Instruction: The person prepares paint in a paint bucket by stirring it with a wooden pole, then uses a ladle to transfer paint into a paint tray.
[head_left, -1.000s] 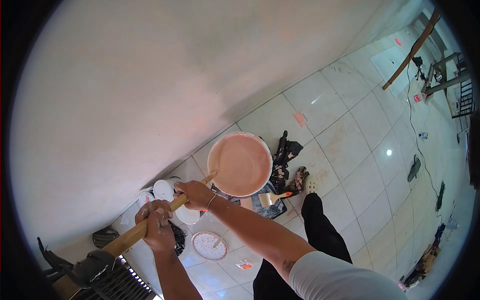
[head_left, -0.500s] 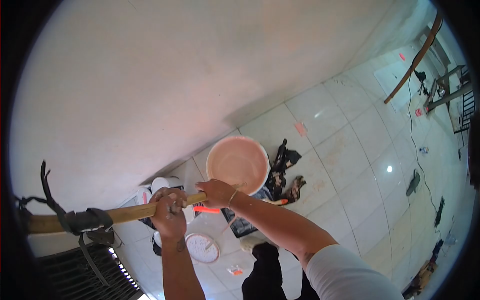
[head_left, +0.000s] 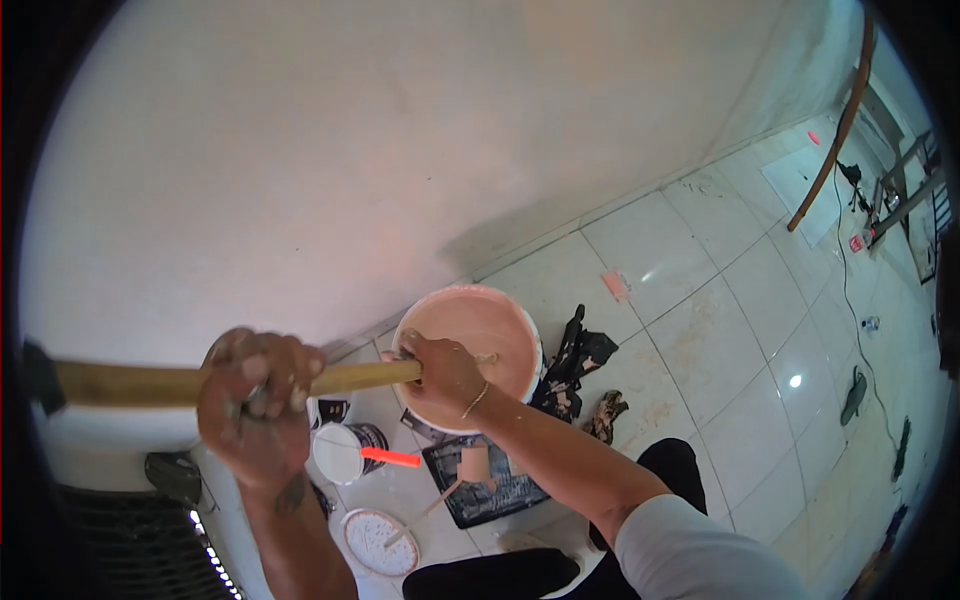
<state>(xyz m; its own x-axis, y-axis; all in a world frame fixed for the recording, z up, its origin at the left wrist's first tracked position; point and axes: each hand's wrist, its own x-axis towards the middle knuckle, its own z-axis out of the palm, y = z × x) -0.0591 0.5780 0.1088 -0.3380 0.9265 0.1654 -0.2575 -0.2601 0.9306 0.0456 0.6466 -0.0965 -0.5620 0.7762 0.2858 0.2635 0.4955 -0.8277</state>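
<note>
A long bamboo pole (head_left: 130, 384) crosses the lower left of the head view, with dark wrapping at its far left. My left hand (head_left: 262, 400), smeared with pale material, is wrapped round the pole. Farther right, my right hand (head_left: 445, 375) grips the pole's right end, above a large round tub (head_left: 480, 310) of pinkish paint. A bracelet circles my right wrist. The pale wall (head_left: 300, 180) rises beyond both hands.
Near my legs are a black tray (head_left: 470, 508) with a paint roller (head_left: 474, 464), a white bucket (head_left: 340, 452) and a speckled round lid (head_left: 380, 543). Black plastic (head_left: 575, 350) lies beside the tub. A cable (head_left: 846, 290) and a leaning pole (head_left: 840, 130) are at right.
My left hand has moved left and up along with the pole, and stands farther from my right hand. The roller and tray show more fully, and my legs have shifted.
</note>
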